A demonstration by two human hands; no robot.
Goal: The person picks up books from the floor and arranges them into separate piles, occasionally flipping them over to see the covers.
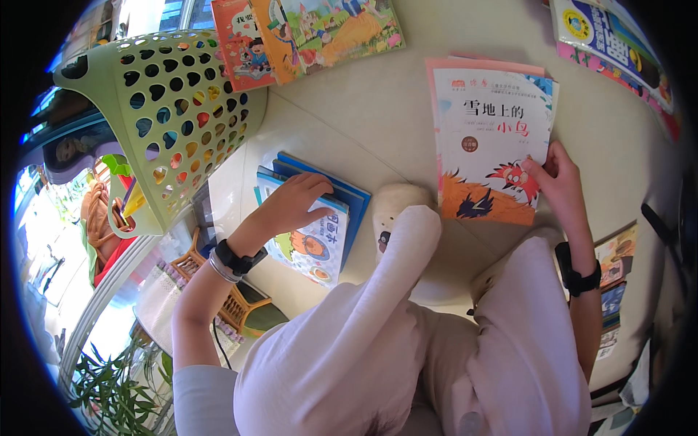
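Note:
In my right hand (556,174) is a children's book (491,141) with a white and orange cover, showing a red bird and a dark bird. My thumb presses on the cover's right side, and the fingers go behind. Pink-edged books (432,82) show behind it. My left hand (297,201) lies across the top edge of a light-blue picture book (311,245), its thumb over the cover. Whether the fingers grip that book is unclear. Beneath it are darker blue books (357,210) on the pale tiled floor (332,125).
A pale-green plastic basket (180,103) with heart-shaped holes holds toys at left. Colourful picture books (343,32) lie ahead; more books (611,54) are at far right, others (616,261) by my right forearm. A wicker-framed piece (245,305) and a plant (114,387) stand left.

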